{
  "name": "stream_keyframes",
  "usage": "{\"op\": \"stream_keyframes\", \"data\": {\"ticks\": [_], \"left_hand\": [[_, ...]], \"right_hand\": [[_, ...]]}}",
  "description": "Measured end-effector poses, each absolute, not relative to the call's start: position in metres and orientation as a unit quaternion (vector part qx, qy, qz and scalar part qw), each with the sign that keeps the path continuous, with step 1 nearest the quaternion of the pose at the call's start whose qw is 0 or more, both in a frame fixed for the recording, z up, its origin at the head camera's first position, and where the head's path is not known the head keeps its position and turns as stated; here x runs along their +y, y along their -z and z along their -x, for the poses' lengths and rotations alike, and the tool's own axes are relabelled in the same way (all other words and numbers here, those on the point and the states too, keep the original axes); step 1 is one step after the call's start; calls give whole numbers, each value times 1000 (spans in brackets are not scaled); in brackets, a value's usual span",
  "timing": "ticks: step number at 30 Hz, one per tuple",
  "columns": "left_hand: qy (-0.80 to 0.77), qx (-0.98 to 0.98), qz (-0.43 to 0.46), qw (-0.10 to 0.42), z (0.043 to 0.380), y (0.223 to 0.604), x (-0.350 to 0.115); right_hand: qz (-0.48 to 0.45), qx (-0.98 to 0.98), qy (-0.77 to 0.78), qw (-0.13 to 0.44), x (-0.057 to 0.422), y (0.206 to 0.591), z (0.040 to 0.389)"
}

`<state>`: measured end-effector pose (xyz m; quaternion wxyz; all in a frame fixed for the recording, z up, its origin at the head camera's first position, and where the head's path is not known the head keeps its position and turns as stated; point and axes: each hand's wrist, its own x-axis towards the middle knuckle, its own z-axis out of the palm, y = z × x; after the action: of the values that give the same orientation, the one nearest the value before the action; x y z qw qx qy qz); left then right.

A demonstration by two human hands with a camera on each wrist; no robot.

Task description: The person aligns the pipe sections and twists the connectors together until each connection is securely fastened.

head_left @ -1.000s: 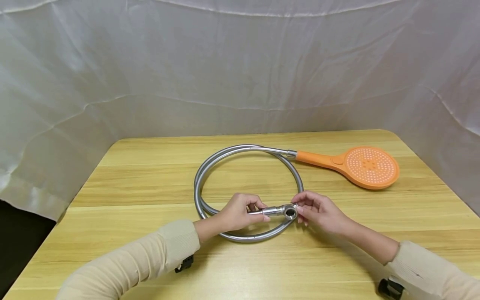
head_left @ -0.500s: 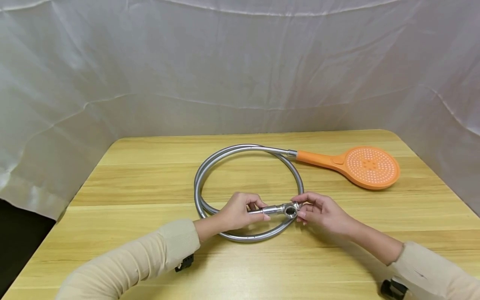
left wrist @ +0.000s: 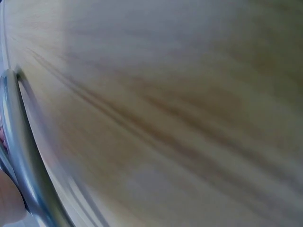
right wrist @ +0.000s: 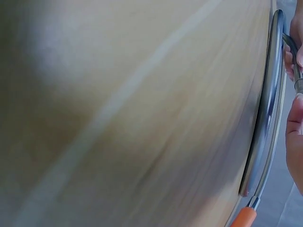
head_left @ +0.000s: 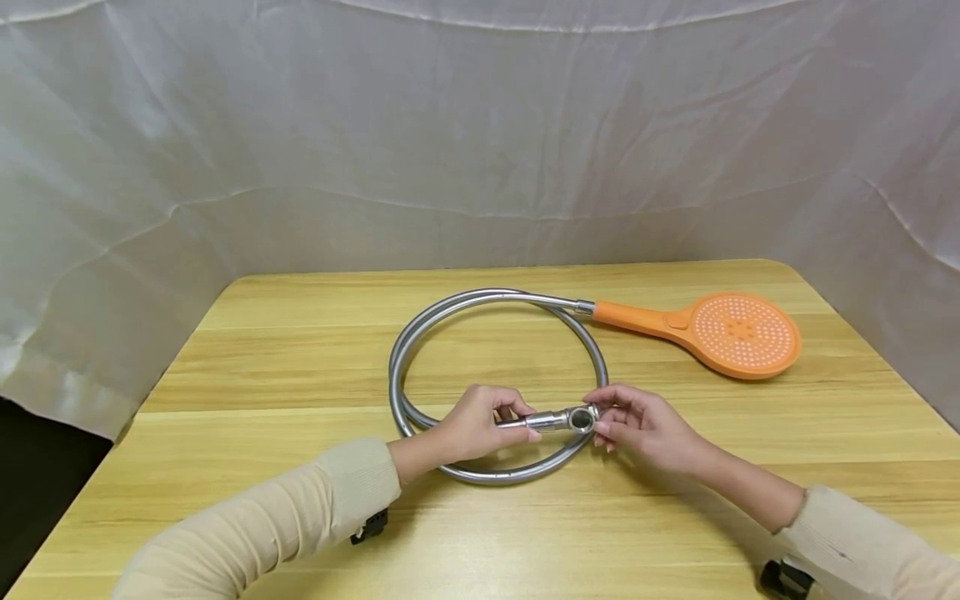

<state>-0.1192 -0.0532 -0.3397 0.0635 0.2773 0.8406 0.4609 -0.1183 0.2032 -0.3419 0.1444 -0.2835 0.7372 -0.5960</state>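
Note:
A coiled metal shower hose [head_left: 397, 367] lies on the table, joined at its far end to an orange shower head [head_left: 742, 335]. My left hand [head_left: 474, 423] pinches the hose's near end just behind its chrome nut [head_left: 546, 422], above the front of the coil. Against that nut sits a small chrome fitting [head_left: 581, 419] with a round opening facing up toward me. My right hand [head_left: 651, 432] pinches the fitting's right side between thumb and fingers. In the left wrist view only the hose [left wrist: 22, 146] and part of a finger show at the left edge.
The wooden table [head_left: 285, 358] carries the coil near its middle and the shower head at the back right. A pale cloth [head_left: 480, 125] hangs behind the table and along its sides. Black wrist devices sit under both sleeves.
The fitting's round opening has tilted slightly as the right fingers turn it. My right hand has shifted a touch to the right. The left hand keeps its hold.

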Motion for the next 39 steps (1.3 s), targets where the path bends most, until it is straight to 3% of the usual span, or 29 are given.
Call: {"op": "stream_keyframes", "data": {"ticks": [19,39], "left_hand": [[-464,839,-281,51,119,340,-53],[-497,837,-222,55,117,342,-54]], "right_hand": [[243,767,580,126,198,339,115],[243,737,619,124,198,337,113]]}}
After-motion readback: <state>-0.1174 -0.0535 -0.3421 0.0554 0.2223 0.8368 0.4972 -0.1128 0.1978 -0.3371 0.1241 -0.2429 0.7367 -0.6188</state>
